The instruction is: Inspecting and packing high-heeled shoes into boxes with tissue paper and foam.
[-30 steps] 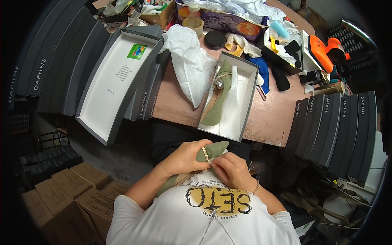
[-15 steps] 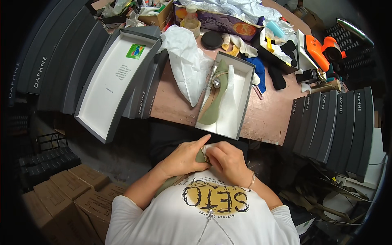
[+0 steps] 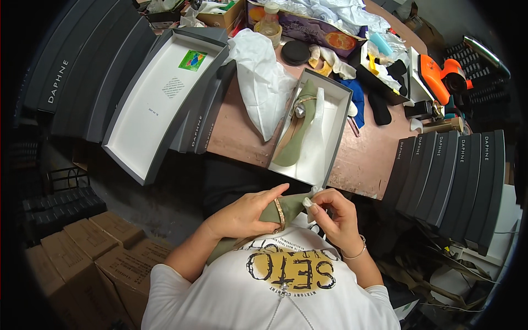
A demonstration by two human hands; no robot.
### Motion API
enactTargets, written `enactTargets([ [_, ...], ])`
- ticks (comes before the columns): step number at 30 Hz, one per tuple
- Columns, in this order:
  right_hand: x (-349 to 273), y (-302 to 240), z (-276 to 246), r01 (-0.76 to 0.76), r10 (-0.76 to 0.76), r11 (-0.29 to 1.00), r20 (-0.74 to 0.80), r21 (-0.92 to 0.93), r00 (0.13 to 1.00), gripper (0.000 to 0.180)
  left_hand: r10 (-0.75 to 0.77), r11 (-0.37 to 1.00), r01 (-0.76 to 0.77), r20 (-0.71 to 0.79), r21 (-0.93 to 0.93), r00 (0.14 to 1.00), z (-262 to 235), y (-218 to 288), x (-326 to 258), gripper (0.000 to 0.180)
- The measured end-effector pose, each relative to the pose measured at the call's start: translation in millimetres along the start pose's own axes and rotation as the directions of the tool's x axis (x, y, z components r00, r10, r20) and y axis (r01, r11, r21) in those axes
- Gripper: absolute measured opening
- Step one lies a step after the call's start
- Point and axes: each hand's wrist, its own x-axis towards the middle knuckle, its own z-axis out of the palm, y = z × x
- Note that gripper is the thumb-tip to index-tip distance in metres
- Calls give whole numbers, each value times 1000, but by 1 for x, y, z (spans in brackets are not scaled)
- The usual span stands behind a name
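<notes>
My left hand is wrapped round an olive-green shoe with a gold chain-like strap, held close to my shirt; part of the shoe is behind the hand and forearm. At the pointed end of that shoe, my right hand pinches a piece of crumpled white tissue paper. Just beyond, an open shoe box rests at the table's near edge. Inside it lies a matching green shoe, beside white paper. A larger white tissue sheet sits left of the box.
A box lid, inside facing up, leans over dark shoe boxes at left. More shoe boxes stand in a row at right. An orange tool, a black round lid and a bottle are farther back. Cartons sit lower left.
My right hand has moved right, away from my left, with the tissue in its fingers. More of the held shoe now shows between my hands. The whole view has shifted slightly.
</notes>
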Motion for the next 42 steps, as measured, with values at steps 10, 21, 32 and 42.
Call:
enactTargets([
  [10, 8, -23, 16, 392, -276, 788, 296, -475, 914, 23, 6, 993, -4, -19, 114, 1000, 9, -1, 2, 72],
  [21, -17, -9, 11, 324, -275, 873, 181, -364, 944, 20, 13, 995, -12, -12, 101, 1000, 10, 3, 3, 71],
  [32, -10, -8, 14, 255, -199, 885, 180, -390, 963, 15, 25, 998, -22, -48, 63, 999, 5, 4, 4, 65],
  [42, -13, 1, 21, 360, -189, 842, 406, -401, 894, 12, -8, 997, 13, -59, 71, 998, 8, 3, 3, 65],
])
